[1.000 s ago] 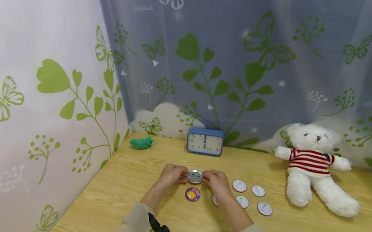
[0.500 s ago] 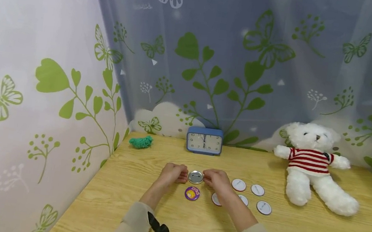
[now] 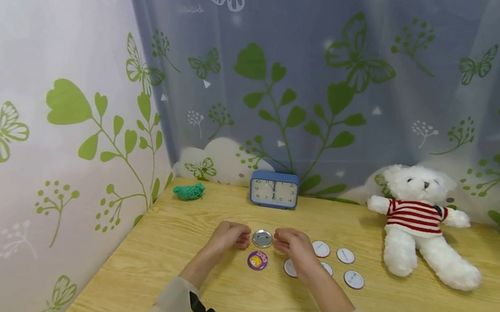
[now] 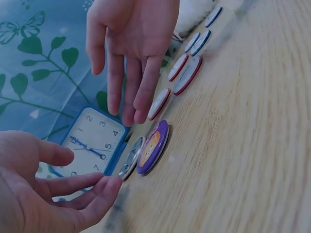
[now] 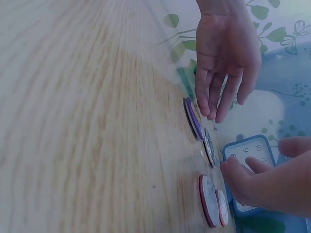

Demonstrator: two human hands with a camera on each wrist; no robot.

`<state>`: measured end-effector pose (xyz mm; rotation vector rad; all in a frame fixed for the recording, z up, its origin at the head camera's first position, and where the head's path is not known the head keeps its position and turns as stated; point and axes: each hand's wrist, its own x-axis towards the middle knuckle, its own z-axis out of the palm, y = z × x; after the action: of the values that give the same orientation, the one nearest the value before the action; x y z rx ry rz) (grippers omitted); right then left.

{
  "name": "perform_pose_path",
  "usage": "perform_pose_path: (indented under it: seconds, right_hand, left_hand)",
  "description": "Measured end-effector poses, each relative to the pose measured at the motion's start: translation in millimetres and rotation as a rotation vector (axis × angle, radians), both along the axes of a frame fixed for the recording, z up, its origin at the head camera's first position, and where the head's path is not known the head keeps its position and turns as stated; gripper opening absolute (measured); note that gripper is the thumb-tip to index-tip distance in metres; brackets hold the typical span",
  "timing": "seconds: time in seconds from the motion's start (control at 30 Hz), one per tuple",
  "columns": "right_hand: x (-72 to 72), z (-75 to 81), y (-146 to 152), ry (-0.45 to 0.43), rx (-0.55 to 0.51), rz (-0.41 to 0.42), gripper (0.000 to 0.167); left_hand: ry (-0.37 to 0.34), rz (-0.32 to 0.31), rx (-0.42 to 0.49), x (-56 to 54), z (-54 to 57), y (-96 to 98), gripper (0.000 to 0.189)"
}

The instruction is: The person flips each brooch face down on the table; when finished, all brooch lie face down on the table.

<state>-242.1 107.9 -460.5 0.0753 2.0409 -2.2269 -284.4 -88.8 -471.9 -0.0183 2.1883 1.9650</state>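
A silver pin badge [image 3: 262,239] lies on the table with its back and pin upward. My left hand [image 3: 228,237] is just left of it and my right hand [image 3: 295,247] just right, both with fingers relaxed and holding nothing. In the head view a small gap shows between each hand and the badge. Right in front of the silver badge is a purple badge [image 3: 257,260] with a yellow cartoon picture facing up. By my right forearm, white-backed badges [image 3: 290,268] lie pin side up, one partly hidden under the arm. The left wrist view shows the purple badge [image 4: 153,148] close to the silver one.
Behind the hands stands a blue clock [image 3: 274,191]. A green crumpled bundle [image 3: 188,191] lies at the back left of the wooden table [image 3: 161,250]. At the right sits a white teddy bear [image 3: 416,220] in a striped shirt. Several white-backed badges [image 3: 354,279] lie between it and my right arm.
Both hands have drawn slightly apart from the silver badge, which was between their fingertips a second ago. The badges stay about where they were on the table.
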Motion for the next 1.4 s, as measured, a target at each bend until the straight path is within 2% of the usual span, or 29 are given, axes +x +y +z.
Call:
perform_pose_path:
  seconds: [0.1, 0.3, 0.47, 0.63, 0.83, 1.07, 1.4]
  right_hand:
    - [3.9, -0.6, 3, 0.015, 0.011, 0.021, 0.043]
    - [15.4, -2.9, 8, 0.01, -0.004, 0.088, 0.044]
    - [24.3, -3.2, 11, 0.018, -0.034, 0.128, 0.044]
    - [30.4, -2.3, 14, 0.004, 0.027, 0.188, 0.046]
    - [32.0, -6.3, 12, -0.024, 0.043, 0.23, 0.048]
    - [31.6, -9.5, 8, -0.02, 0.017, 0.226, 0.045]
    - [30.8, -15.9, 2, 0.033, -0.001, 0.188, 0.039]
  left_hand:
    - [0.036, -0.034, -0.014, 5.4, 3.9, -4.6, 0.033]
    - [0.095, -0.111, -0.115, 16.8, 8.7, -11.9, 0.034]
    - [0.063, -0.152, -0.168, 24.6, 8.9, -18.2, 0.032]
    - [0.02, -0.178, -0.187, 30.8, 8.2, -22.4, 0.032]
    - [0.0, -0.17, -0.182, 34.7, 4.3, -17.2, 0.03]
    - [0.043, -0.19, -0.199, 37.4, -0.7, -7.7, 0.028]
    - [0.102, -0.152, -0.195, 40.1, -6.5, -3.2, 0.025]
